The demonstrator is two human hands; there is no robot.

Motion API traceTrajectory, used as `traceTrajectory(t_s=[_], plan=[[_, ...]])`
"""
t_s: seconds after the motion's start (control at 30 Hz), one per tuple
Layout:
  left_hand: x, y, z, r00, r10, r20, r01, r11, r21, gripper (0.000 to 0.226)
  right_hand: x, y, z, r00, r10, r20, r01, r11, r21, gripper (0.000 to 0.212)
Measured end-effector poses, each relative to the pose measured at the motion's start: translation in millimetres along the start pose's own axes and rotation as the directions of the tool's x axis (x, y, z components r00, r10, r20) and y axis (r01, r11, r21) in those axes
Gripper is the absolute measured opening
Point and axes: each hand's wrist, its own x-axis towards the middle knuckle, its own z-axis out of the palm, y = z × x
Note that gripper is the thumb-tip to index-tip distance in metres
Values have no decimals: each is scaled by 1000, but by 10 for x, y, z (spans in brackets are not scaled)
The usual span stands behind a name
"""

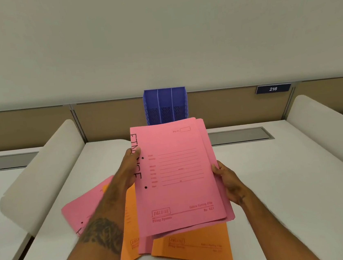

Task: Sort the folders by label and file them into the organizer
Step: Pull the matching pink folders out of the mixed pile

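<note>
A small stack of pink folders [178, 176] is held above the desk, tilted toward me, with a handwritten label along the top folder's left edge, partly covered by my thumb. My left hand [131, 166] grips that left edge. My right hand [225, 179] holds the right edge. Under the stack lie orange folders [192, 247] and another pink folder [87, 205], spread loosely on the desk. A blue organizer [165, 106] with three upright slots stands at the back of the desk, just beyond the held stack, and its slots look empty.
The white desk [280, 192] is bounded by rounded white dividers on the left [40, 170] and right [324, 129]. A tan partition with a plate reading 216 [272, 88] runs behind the organizer. A grey cable slot [239, 136] lies at the desk's rear.
</note>
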Motion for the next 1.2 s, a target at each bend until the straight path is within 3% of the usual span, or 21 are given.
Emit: traceTrajectory(t_s=[0.13, 0.3, 0.43, 0.53, 0.67, 0.8, 1.03, 1.2], plan=[[1, -38, 119, 999, 33, 2, -33, 999, 23, 17, -10, 32, 14, 1000, 23, 4, -23, 1000, 13, 47], [109, -161, 270, 992, 126, -1, -125, 985, 121, 31, 0, 50, -20, 1000, 5, -11, -5, 1000, -11, 38], [159, -252, 450, 995, -10, 95, 4, 998, 66, 44, -29, 66, -261, 996, 16, -82, -16, 1000, -4, 34], [79, -348, 692, 962, -141, 235, 91, 973, 211, 31, -41, 55, -541, 991, 25, -130, -25, 1000, 2, 32], [24, -470, 1086, 928, -195, 317, 74, 931, 356, 20, -78, 31, -1044, 982, 64, -180, -71, 997, -34, 31], [-1, -599, 1633, 920, -174, 350, 37, 930, 366, 29, -132, 17, -1670, 965, 99, -245, -129, 986, -109, 33], [-291, -971, 2909, 913, -221, 344, 75, 918, 390, 6, -265, 92, -2974, 930, 150, -336, -227, 953, -203, 34], [-419, -1318, 3647, 920, -267, 286, 138, 906, 400, 18, -354, 182, -3754, 918, 187, -350, -300, 905, -303, 31]])
